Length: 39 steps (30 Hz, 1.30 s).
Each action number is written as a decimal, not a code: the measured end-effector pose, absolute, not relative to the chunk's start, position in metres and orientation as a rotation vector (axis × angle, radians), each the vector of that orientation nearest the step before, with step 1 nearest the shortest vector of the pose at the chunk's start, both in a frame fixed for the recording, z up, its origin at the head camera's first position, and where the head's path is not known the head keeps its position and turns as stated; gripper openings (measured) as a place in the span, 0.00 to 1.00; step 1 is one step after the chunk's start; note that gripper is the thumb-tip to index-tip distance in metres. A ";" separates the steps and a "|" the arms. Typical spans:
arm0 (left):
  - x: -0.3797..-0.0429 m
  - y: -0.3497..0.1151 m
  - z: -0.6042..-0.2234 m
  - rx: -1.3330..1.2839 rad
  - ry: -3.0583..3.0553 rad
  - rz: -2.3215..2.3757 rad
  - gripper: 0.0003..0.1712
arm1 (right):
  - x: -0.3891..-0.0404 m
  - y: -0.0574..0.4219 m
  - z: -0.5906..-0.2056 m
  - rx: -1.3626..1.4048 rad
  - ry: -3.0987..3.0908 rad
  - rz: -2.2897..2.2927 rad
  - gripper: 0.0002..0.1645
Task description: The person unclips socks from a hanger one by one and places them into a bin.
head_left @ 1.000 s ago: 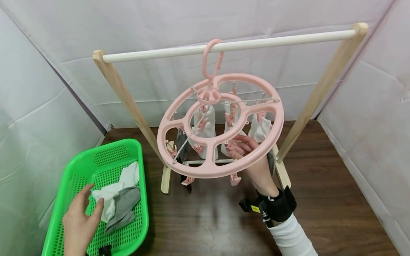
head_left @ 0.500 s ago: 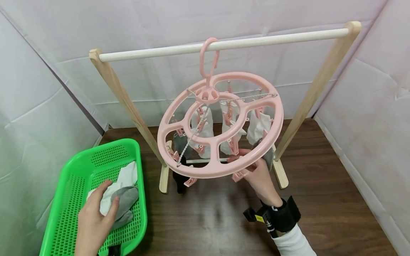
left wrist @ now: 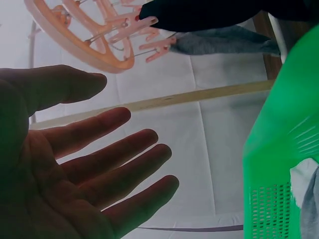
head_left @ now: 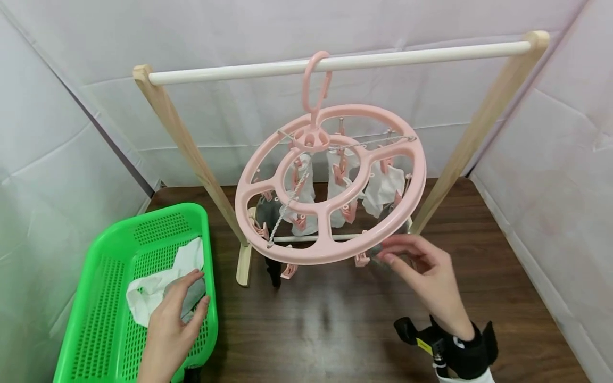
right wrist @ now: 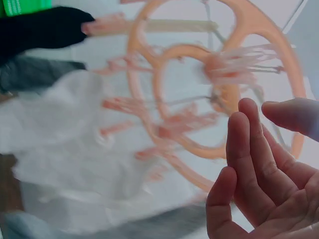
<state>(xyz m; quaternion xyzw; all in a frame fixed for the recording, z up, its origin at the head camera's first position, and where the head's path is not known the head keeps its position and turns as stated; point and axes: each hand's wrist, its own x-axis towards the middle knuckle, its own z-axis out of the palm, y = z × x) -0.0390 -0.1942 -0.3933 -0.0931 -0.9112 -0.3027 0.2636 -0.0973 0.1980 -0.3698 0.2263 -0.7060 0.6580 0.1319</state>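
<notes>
A pink round clip hanger [head_left: 324,226] hangs by its hook. White socks [head_left: 385,189] hang from its clothes pegs [head_left: 348,211], with a black sock [head_left: 274,271] and a dark grey sock [head_left: 268,211] at the left. My right hand [head_left: 433,279] is beside the hanger's front right rim, close to a hanging grey sock partly hidden by the ring. Its fingers are loosely bent and, in the right wrist view, hold nothing. Over the green basket [head_left: 98,255], my left hand [head_left: 172,330] has its fingers spread above a grey sock [head_left: 195,293]; white socks [head_left: 189,258] lie there too.
A rack with a white rail [head_left: 421,56] and wooden legs [head_left: 479,133] carries the hanger on a dark wooden table [head_left: 325,335]. Pale fabric walls [head_left: 555,159] enclose the back and sides.
My right hand has left the pegs under the ring and moved right and toward me. Over the basket, my left hand has shifted right, above the grey sock. The hanger has tilted slightly.
</notes>
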 end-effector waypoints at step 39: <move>-0.025 -0.174 -0.414 -0.378 -2.722 -0.715 0.25 | -0.177 0.262 -0.308 1.075 -2.493 1.642 0.23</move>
